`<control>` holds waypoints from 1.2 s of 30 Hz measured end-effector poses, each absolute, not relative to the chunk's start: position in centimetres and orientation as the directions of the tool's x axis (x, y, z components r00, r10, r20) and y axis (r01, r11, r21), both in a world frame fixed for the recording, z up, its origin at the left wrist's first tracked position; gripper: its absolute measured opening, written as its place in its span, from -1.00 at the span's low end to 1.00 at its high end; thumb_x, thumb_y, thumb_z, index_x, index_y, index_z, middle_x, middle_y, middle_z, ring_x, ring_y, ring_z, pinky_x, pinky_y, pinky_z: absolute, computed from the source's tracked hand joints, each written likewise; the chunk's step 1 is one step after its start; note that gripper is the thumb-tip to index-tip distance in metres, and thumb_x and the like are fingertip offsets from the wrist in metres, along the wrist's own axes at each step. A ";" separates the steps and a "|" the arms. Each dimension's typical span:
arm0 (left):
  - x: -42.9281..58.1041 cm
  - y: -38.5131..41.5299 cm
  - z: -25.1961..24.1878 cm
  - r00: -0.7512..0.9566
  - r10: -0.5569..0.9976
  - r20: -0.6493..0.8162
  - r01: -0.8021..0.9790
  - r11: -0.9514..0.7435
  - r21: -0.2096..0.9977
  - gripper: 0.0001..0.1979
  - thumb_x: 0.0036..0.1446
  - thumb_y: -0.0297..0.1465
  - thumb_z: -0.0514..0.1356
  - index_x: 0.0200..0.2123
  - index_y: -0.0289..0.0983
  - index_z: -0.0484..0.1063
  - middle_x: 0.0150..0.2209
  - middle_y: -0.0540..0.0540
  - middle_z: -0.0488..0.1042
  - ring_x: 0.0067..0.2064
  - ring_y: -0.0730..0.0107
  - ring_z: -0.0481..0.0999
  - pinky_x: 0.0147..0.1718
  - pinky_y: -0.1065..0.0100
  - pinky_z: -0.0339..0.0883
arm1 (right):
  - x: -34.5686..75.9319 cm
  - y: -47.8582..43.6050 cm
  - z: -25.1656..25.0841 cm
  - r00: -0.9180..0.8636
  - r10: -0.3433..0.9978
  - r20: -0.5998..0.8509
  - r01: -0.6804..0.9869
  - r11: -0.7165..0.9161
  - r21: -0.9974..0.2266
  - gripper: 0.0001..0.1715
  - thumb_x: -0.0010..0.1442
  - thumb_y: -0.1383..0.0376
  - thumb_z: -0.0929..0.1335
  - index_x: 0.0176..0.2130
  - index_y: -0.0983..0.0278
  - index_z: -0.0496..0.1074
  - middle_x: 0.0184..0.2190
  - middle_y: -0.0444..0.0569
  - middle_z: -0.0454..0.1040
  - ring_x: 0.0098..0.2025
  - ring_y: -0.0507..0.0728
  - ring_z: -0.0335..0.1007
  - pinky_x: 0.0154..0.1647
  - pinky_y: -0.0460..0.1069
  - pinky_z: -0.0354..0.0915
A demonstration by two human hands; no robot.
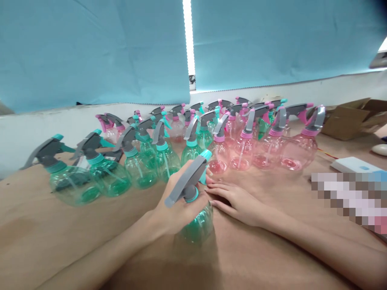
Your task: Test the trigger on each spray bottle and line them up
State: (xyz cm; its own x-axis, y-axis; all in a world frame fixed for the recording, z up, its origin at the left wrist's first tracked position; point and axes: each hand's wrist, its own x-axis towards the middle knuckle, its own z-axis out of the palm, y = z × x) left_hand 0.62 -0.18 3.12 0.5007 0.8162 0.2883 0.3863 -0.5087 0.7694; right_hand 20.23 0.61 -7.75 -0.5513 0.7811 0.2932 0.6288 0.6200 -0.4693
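In the head view, my left hand (177, 201) is wrapped round the neck of a clear green spray bottle (198, 225) with a grey and turquoise trigger head, held upright close to me. Just right of that bottle lies my right hand (238, 201), its fingers stretched out and slightly apart on the table. Its fingertips reach the bottle's side; whether they touch it I cannot tell. Behind my hands stand several more green spray bottles (140, 173), and to their right several pink ones (270, 155).
Brown paper covers the table (60, 241). At the back right sits an open cardboard box (344, 121), with a white device (356, 166) in front of it. A blurred-out patch (347, 197) lies at the right. A white ledge and blue blinds (99, 48) close off the back.
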 end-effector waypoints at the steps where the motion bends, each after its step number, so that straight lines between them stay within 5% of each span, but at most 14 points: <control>1: 0.6 -0.2 3.2 0.502 0.817 0.283 0.393 -0.507 0.768 -0.88 0.02 -0.35 0.06 -0.31 -0.20 0.26 -0.45 0.02 0.37 -0.56 0.47 0.29 -0.58 0.40 0.23 | 20.2 0.6 -7.8 -0.551 0.781 0.294 0.629 0.620 -0.469 -0.57 0.36 0.18 0.25 0.16 0.22 0.38 0.15 0.04 0.43 0.26 0.24 0.23 0.26 0.19 0.19; 13: 0.7 0.2 2.2 0.495 0.833 0.247 0.408 -0.473 0.781 -0.42 0.01 -0.36 0.11 0.16 -0.22 0.23 -0.50 0.04 0.42 -0.49 0.34 0.43 -0.50 0.34 0.36 | 20.2 0.6 -7.9 -0.555 0.767 0.320 0.617 0.638 -0.460 -0.57 0.37 0.16 0.22 0.14 0.24 0.39 0.15 0.06 0.43 0.25 0.25 0.25 0.26 0.21 0.19; 23: 0.7 0.5 1.8 0.509 0.824 0.250 0.360 -0.468 0.807 -0.38 0.00 -0.43 0.15 0.19 -0.17 0.22 -0.30 -0.05 0.55 -0.47 0.36 0.46 -0.48 0.33 0.41 | 20.2 0.7 -8.1 -0.547 0.775 0.315 0.628 0.629 -0.457 -0.57 0.37 0.16 0.23 0.13 0.26 0.40 0.15 0.07 0.43 0.23 0.25 0.27 0.24 0.20 0.22; 36: 0.7 0.5 2.0 0.532 0.806 0.259 0.355 -0.490 0.797 -0.41 0.01 -0.45 0.15 0.17 -0.15 0.27 -0.33 -0.03 0.55 -0.45 0.36 0.48 -0.44 0.33 0.45 | 20.3 0.7 -7.9 -0.565 0.767 0.304 0.611 0.636 -0.471 -0.59 0.38 0.17 0.21 0.12 0.22 0.39 0.13 0.07 0.44 0.22 0.27 0.28 0.22 0.22 0.22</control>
State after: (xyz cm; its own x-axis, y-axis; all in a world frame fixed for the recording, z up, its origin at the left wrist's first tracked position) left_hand 0.72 0.48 2.05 0.5321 0.8062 0.2587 0.3546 -0.4897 0.7965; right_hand 20.28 0.73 -7.94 -0.5648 0.7672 0.3041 0.6106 0.6363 -0.4714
